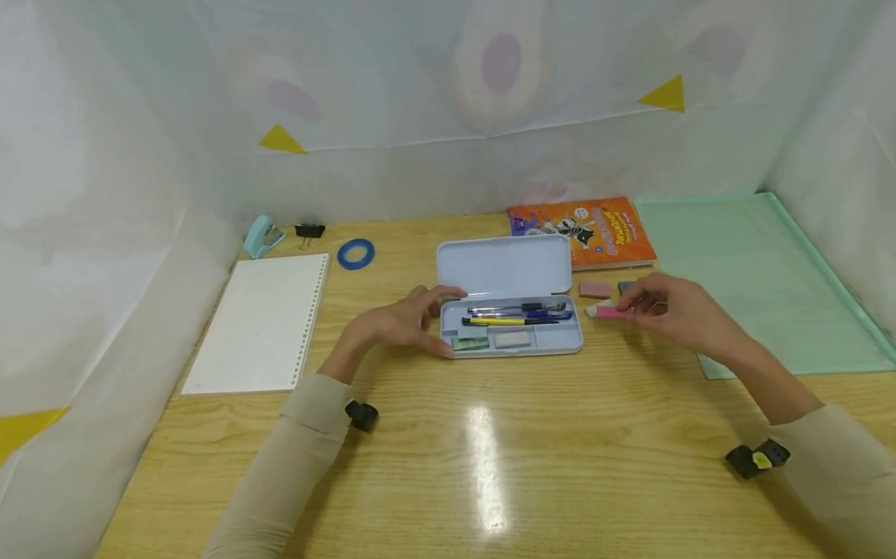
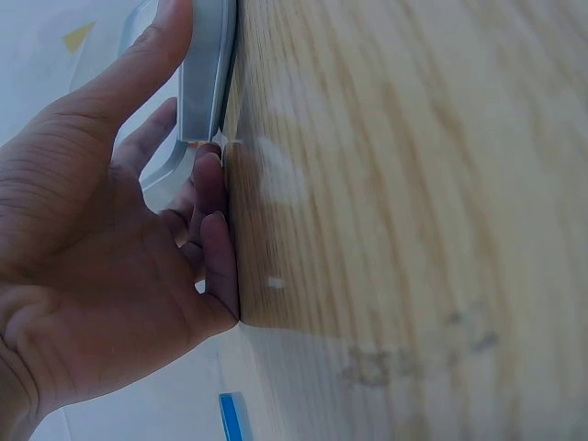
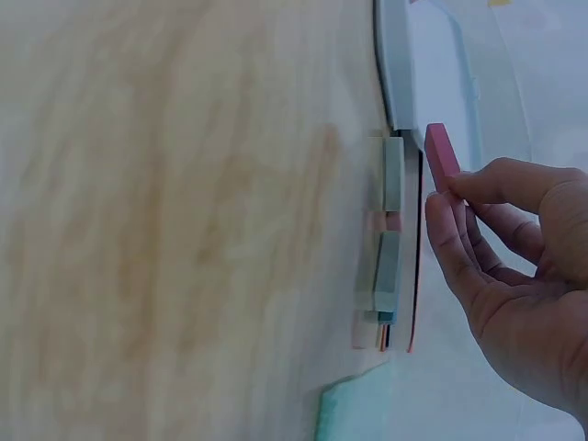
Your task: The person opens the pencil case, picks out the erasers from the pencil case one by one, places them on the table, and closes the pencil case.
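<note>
An open pale blue pencil case (image 1: 552, 351) lies on the wooden table, its lid tipped back. Its tray contains several pens, a yellow-and-black one (image 1: 494, 321) among them, a green eraser (image 1: 470, 344) and a white eraser (image 1: 512, 339). My left hand (image 1: 397, 321) grips the left end of the case, thumb at the front corner and fingers behind. In my right hand (image 1: 672, 310), thumb and fingertips pinch a pink eraser (image 3: 442, 152), held above the table right of the case. A duller pink eraser (image 1: 593, 290) lies beyond it, and a dark teal one (image 1: 624, 286) is partly hidden by the right hand.
An orange book (image 1: 615, 237) lies behind the case, a green translucent mat (image 1: 778, 286) at the right. To the left are a spiral-holed notebook (image 1: 258, 325), a light blue stapler (image 1: 260, 238), a black binder clip (image 1: 310, 230) and a blue tape roll (image 1: 355, 265). White sheeting (image 1: 397, 77) encloses the table.
</note>
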The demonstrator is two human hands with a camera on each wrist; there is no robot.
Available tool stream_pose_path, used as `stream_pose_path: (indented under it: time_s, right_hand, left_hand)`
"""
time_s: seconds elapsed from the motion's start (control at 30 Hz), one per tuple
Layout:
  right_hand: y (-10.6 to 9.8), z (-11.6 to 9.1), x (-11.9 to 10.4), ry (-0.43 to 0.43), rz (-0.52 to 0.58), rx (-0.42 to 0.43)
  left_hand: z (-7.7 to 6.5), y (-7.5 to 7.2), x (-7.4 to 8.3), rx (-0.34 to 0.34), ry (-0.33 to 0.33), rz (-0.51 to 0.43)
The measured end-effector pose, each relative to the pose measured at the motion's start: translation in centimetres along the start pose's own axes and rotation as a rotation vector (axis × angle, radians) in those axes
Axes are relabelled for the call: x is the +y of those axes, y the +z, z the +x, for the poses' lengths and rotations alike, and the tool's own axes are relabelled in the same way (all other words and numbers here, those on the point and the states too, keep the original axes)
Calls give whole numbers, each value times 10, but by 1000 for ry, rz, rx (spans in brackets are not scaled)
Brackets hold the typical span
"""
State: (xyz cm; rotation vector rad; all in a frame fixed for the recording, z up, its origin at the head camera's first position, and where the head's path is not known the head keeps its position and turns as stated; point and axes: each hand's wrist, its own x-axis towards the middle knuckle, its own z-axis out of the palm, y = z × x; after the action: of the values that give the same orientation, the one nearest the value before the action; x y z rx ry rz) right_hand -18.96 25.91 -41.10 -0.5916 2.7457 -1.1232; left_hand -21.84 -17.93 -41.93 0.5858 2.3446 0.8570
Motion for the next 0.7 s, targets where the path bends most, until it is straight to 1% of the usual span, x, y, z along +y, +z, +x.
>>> stream_pose_path:
  time_s: [0.07, 0.2, 0.37, 0.43, 0.6, 0.7]
  right_hand:
    - [2, -1, 3, -4, -17, -16]
    - [6, 0, 6, -39, -51, -33]
    - [8, 3, 5, -75, -79, -41]
    - [7, 3, 3, -71, -86, -42]
    - [1, 4, -3, -34, -48, -34]
    - [-1, 6, -9, -32, -13, -27]
  left_hand:
    - [0, 0, 0, -3, 1, -2]
    - [0, 1, 0, -7, 6, -7]
    - [1, 1, -1, -3, 10, -7]
    - [1, 1, 0, -3, 9, -8]
    - [0, 1, 0, -2, 9, -7]
    - [0, 0, 0, 1, 7, -2]
